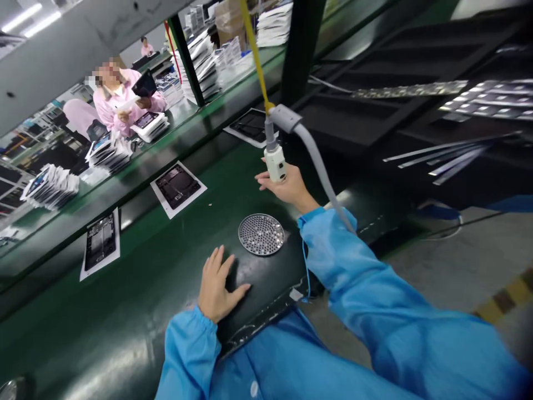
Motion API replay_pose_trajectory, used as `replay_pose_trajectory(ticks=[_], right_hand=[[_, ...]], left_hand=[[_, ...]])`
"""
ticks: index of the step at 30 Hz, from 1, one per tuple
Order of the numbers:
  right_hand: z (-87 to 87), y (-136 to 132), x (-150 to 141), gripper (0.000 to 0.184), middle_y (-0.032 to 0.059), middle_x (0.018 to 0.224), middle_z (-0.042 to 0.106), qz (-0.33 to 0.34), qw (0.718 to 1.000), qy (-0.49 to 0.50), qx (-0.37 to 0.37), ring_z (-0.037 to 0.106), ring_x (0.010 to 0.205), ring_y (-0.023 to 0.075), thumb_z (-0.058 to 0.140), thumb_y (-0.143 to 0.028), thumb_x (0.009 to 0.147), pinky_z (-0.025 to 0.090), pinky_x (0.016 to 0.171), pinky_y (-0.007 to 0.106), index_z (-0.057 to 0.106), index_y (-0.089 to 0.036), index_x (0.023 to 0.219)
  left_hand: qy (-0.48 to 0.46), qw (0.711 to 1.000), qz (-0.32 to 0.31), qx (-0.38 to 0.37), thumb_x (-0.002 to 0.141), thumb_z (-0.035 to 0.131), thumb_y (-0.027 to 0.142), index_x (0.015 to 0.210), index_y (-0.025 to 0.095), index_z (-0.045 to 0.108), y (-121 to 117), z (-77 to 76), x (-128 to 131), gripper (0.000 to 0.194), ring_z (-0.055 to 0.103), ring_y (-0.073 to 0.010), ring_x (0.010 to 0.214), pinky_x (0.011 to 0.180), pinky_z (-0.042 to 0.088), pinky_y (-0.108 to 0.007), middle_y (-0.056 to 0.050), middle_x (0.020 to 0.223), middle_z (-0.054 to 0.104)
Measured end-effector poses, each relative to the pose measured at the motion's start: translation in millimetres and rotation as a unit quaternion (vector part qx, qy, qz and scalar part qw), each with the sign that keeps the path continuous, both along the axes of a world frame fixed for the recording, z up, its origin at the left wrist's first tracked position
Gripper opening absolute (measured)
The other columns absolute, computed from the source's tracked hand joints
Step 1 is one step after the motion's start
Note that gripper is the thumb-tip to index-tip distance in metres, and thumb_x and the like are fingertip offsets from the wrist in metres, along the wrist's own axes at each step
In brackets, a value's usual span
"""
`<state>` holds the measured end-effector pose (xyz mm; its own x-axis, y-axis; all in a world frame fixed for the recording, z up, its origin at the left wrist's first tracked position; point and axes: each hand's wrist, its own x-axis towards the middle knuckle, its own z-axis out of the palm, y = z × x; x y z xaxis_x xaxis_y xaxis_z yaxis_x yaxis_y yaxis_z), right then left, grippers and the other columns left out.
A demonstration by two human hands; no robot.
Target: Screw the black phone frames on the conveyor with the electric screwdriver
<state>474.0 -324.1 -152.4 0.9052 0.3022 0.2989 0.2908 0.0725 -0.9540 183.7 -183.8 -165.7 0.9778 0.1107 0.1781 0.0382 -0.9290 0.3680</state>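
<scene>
right hand [286, 190]: open and palm up, fingers extended toward 9 o'clock, not visibly wrapped around anything. The white cylindrical plastic fitting [275, 165] sits against the palm side, and your thumb is hidden behind it. You cannot tell from this view whether it is gripped or only cradled.

left hand [216, 283]: wide, fingers spread, palm down on the dark green rubber-topped surface [125, 316], holding nothing.

fitting location: 1 o'clock from your left hand, hanging at the end of a grey flexible hose [321, 161], with a yellow fabric strap [255, 50] rising from the hose collar toward 12 o'clock.

nearest to left hand: a round perforated steel disc [261, 234], lying flat at 2 o'clock, just apart from your fingertips.

on the surface: white sheets printed with dark tablet-back panels, one [178, 189] at 11 o'clock and one [100, 244] between 9 and 10 o'clock.

beyond: stacked white packets [50, 187] at 10 o'clock; a co-worker in a pink smock [120, 97] across the line at 11 o'clock, both hands on a dark panel and paper; bright metal strips [437, 158] on a black tray at 2 o'clock.

handling note: judged from this pose, take the fitting by its body, not the hose, and let the hose hang slack, clear of the disc.
</scene>
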Motion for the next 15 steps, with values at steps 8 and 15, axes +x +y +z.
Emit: replay_pose_trajectory(ticks=[8,15], right_hand=[[-13.8,18.3,-1.9,0.032,0.0000,0.069,0.060,-0.020,0.993,-0.077,-0.084,0.057,0.062,0.0163,0.067,-0.034,0.065,0.048,0.060,0.031,0.059,-0.016,0.091],[-7.5,15.8,-7.9,0.024,0.0004,0.064,0.057,-0.020,0.992,-0.084,-0.087,0.052,0.058,0.0150,0.066,-0.036,0.065,0.044,0.056,0.030,0.055,-0.018,0.076]], left_hand=[[0.117,0.973,-0.166,0.107,0.053,0.075,0.066,0.147,0.020,0.030,-32.3,23.6,124.2,0.114,0.024,-0.0419,0.140,0.110,0.024,-0.064,-0.019,0.155,0.025],[0.024,0.999,-0.032,-0.002,0.054,0.073,0.053,0.142,0.018,0.033,-33.0,3.4,119.7,0.103,0.039,-0.0348,0.129,0.103,0.038,-0.051,-0.015,0.142,0.042]])
